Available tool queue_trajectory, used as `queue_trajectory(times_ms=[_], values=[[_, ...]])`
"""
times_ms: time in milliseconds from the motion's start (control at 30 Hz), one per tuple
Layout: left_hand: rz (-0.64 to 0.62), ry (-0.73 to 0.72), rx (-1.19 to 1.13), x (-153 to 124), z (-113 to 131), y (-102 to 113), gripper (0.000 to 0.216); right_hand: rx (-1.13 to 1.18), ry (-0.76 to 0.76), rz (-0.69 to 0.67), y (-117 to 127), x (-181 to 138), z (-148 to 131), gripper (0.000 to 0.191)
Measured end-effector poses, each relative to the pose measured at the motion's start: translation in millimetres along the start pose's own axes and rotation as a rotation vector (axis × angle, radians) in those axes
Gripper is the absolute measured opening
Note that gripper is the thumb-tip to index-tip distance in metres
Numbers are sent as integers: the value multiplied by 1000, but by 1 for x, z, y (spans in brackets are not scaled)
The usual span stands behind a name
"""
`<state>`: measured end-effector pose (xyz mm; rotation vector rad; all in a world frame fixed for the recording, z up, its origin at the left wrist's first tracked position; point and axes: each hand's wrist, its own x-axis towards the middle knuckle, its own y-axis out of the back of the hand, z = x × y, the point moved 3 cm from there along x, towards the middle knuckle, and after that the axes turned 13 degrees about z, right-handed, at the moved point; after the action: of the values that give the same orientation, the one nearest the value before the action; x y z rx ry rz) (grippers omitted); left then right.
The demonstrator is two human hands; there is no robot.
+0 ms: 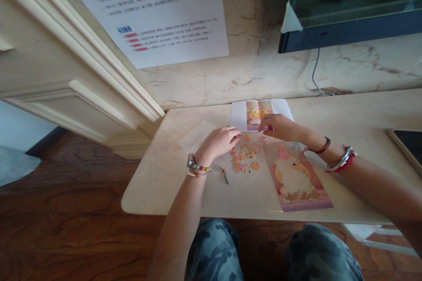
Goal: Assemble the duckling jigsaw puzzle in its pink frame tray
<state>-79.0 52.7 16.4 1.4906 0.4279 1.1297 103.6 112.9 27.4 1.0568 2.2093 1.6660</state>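
Note:
Several loose jigsaw puzzle pieces (245, 153), mostly orange and pink, lie in a loose cluster on the pale table. At the cluster's upper left is my left hand (222, 142), its fingers curled and pressed together; whatever is at its fingertips is hidden. My right hand (279, 127) hovers over the lower edge of a white reference sheet (239, 114) with a yellow cartoon picture. Its fingers are bent downward with a gap to the thumb, and no piece shows in it. Below my right wrist lies a partly filled puzzle board (305, 203), its pink-and-yellow border surrounding a bare centre.
A clear plastic sheet or bag (194, 135) lies left of the reference sheet. A dark-screened tablet-like device (409, 142) rests at the right edge. A printed notice (171, 22) and a screen (356, 0) are on the marble wall behind the table (158, 184).

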Motion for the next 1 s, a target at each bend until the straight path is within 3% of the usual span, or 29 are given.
queue_trajectory(times_ms=[100, 333, 533, 767, 867, 1000], values=[[-5, 11, 21, 0, -3, -2, 19, 38, 37, 12, -3, 9, -6, 21], [-32, 74, -5, -1, -11, -3, 24, -18, 81, -180, -29, 36, -20, 18], [-66, 116, -82, -4, -18, 1, 22, 10, 74, -220, -26, 37, -24, 14], [-155, 216, -286, -7, -20, 2, 17, 51, 120, -244, -23, 36, -39, 22], [-183, 235, -308, -7, -20, 1, 16, 48, 155, -322, -26, 33, -47, 16], [-195, 243, -329, -7, -19, 0, 14, 5, 114, -322, -28, 32, -49, 13]])
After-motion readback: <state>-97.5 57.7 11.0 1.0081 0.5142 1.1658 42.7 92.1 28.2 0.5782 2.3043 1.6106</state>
